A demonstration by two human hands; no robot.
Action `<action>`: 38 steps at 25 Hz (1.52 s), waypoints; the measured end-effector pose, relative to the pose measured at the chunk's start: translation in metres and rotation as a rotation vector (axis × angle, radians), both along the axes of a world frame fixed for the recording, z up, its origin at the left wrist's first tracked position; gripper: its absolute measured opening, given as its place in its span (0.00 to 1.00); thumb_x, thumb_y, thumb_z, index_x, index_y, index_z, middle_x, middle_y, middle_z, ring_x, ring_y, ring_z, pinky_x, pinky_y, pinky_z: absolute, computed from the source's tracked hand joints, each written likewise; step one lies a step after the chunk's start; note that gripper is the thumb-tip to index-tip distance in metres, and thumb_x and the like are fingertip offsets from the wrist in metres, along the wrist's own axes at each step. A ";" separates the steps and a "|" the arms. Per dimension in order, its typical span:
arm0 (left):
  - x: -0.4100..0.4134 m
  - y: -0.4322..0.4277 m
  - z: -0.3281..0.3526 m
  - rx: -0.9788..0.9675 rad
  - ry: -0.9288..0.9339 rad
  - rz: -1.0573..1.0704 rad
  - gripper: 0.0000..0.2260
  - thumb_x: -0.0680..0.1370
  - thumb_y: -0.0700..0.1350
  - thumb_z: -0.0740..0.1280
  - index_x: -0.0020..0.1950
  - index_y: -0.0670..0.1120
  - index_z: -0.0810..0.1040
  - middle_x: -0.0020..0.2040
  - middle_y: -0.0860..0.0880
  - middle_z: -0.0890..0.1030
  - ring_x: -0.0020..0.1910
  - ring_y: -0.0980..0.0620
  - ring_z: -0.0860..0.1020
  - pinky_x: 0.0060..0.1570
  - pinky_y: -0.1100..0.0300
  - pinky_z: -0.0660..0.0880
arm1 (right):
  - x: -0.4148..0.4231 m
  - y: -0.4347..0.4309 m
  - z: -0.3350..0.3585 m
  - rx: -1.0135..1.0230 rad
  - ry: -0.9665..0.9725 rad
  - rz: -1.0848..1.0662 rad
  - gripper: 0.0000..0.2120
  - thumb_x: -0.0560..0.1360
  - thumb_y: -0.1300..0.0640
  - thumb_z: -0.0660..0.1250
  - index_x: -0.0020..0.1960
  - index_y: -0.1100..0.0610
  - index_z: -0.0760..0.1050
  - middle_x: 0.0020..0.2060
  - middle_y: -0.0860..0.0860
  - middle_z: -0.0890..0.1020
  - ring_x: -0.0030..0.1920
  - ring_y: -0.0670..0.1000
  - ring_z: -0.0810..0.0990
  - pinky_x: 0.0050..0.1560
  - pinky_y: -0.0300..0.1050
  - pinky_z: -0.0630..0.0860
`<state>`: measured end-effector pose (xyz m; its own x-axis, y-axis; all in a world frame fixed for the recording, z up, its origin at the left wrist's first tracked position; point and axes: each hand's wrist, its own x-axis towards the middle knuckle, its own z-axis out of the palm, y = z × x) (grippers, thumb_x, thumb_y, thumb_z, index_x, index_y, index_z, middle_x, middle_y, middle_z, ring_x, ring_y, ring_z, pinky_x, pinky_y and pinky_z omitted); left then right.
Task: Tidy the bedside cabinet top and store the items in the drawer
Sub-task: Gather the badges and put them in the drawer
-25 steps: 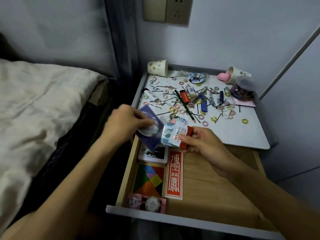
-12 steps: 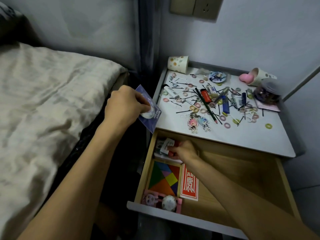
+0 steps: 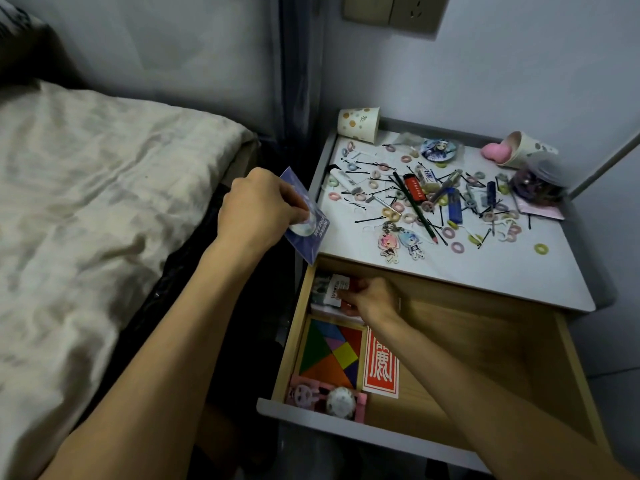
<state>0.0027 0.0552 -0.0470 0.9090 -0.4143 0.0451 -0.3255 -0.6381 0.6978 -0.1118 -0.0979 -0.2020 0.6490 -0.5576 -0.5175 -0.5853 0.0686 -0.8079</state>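
Left hand (image 3: 256, 206) holds 1 card (image 3: 313, 237); right hand (image 3: 372, 299) grips 1 packet (image 3: 335, 289)

Busy cabinet top (image 3: 502, 271): hair rings (image 3: 541, 249) and black pins (image 3: 367, 220) scattered everywhere. A green pencil (image 3: 414, 206) lies between a red lighter (image 3: 414, 188) and a blue lighter (image 3: 454, 205), with keychain charms (image 3: 400, 242) up front and a spotted cup (image 3: 358, 123) back-left. Open drawer (image 3: 485, 358): tangram puzzle (image 3: 332, 351) just beside a red card (image 3: 381, 367).
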 end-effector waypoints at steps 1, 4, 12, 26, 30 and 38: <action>-0.001 -0.001 0.001 0.004 -0.002 0.003 0.03 0.68 0.49 0.77 0.41 0.55 0.86 0.41 0.51 0.85 0.46 0.50 0.82 0.50 0.50 0.79 | -0.008 -0.001 0.004 0.022 -0.025 -0.003 0.10 0.74 0.67 0.69 0.55 0.67 0.75 0.44 0.58 0.82 0.36 0.51 0.81 0.30 0.37 0.79; -0.003 -0.004 0.003 0.019 -0.020 -0.009 0.03 0.68 0.49 0.77 0.41 0.54 0.86 0.42 0.50 0.85 0.46 0.50 0.82 0.50 0.50 0.79 | -0.032 -0.012 0.010 0.019 -0.065 -0.054 0.10 0.76 0.64 0.69 0.55 0.60 0.72 0.41 0.56 0.81 0.31 0.49 0.79 0.28 0.36 0.76; -0.006 -0.006 0.001 0.018 0.016 -0.064 0.04 0.68 0.47 0.77 0.42 0.52 0.87 0.41 0.50 0.85 0.45 0.52 0.82 0.50 0.55 0.79 | -0.016 -0.017 -0.008 -0.195 0.048 -0.090 0.13 0.72 0.59 0.75 0.51 0.64 0.77 0.45 0.62 0.83 0.33 0.51 0.78 0.31 0.41 0.74; -0.024 -0.023 -0.001 -0.305 0.367 -0.105 0.25 0.65 0.36 0.79 0.57 0.52 0.76 0.51 0.48 0.78 0.45 0.50 0.79 0.32 0.60 0.80 | -0.051 -0.002 0.072 0.014 -0.297 -0.013 0.09 0.80 0.56 0.62 0.49 0.57 0.81 0.36 0.52 0.82 0.35 0.50 0.79 0.35 0.45 0.76; -0.047 -0.033 -0.001 -0.264 0.461 -0.162 0.27 0.68 0.39 0.78 0.61 0.52 0.70 0.50 0.51 0.77 0.45 0.53 0.79 0.33 0.61 0.80 | -0.065 0.004 0.107 0.168 -0.465 -0.068 0.10 0.82 0.56 0.60 0.50 0.60 0.78 0.33 0.52 0.79 0.28 0.45 0.74 0.28 0.36 0.67; -0.051 -0.035 -0.032 0.605 0.032 -0.202 0.13 0.80 0.45 0.60 0.62 0.42 0.76 0.61 0.39 0.78 0.58 0.37 0.77 0.52 0.51 0.73 | -0.110 -0.020 0.061 0.063 -0.079 0.173 0.08 0.80 0.60 0.63 0.43 0.61 0.77 0.29 0.53 0.78 0.27 0.46 0.73 0.28 0.35 0.69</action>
